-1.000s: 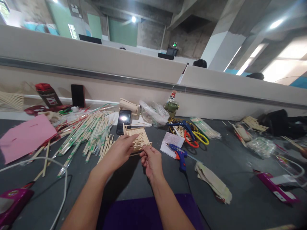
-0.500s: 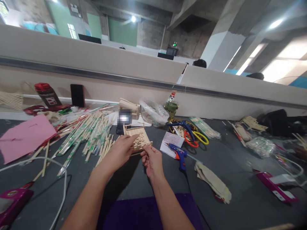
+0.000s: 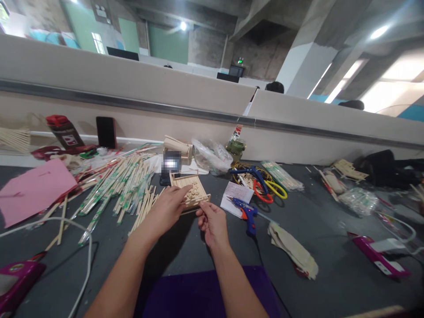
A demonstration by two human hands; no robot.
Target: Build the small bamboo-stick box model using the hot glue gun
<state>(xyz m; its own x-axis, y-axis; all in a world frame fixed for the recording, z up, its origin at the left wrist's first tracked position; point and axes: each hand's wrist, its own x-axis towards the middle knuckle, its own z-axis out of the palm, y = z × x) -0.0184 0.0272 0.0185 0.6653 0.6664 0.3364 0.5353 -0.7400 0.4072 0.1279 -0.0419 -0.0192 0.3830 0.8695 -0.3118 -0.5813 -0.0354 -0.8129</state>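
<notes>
A small tray made of wooden sticks [image 3: 186, 181] stands on the dark table in front of me, with a rail along its edges. Inside it lies a heap of short wooden bits [image 3: 192, 193]. My left hand [image 3: 169, 206] is closed on the tray's left side, its index finger reaching over the bits. At the tray's front right corner, thumb and forefinger of my right hand [image 3: 213, 222] are pinched together against the rail. Whatever sits between those fingertips is too small to make out.
Wrapped chopsticks [image 3: 109, 185] spread over the left. To the right lie a blue glue gun [image 3: 247, 214] with a cord, scissors [image 3: 265, 190], and a glove [image 3: 293, 249]. A phone [image 3: 170, 168] stands behind the tray. White cable [image 3: 90, 256] curves at front left.
My right hand has shifted very slightly to the right, its fingers still pinched by the tray's corner. The left hand and tray hold nearly the same place.
</notes>
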